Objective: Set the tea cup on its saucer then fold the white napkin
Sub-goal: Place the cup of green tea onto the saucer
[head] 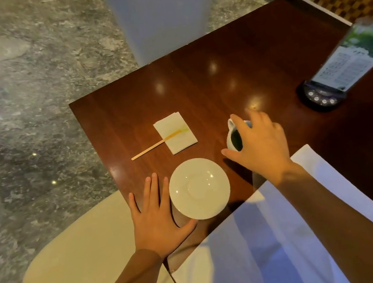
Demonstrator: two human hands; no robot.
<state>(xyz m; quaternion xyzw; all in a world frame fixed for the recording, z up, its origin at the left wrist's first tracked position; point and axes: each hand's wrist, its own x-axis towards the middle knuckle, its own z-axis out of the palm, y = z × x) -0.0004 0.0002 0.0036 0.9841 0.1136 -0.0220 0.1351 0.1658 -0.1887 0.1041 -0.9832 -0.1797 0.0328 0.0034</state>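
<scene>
A white tea cup [233,139] holding dark liquid stands on the brown table [253,62], right of the empty white saucer [199,188]. My right hand [260,143] comes down over the cup, fingers and thumb curled around its rim, hiding its right side. My left hand [154,216] lies flat on the table with straight fingers, its thumb against the saucer's near-left edge. A small white paper napkin [175,133] lies folded behind the saucer. A large white cloth napkin [258,247] is spread over the table's near edge, under my right forearm.
A wooden stir stick [150,149] lies partly on the paper napkin. A black call-button base with a menu stand [322,95] sits at the right. A beige chair seat [82,263] is at the left, below the table edge. A white pillar [160,11] stands beyond the table.
</scene>
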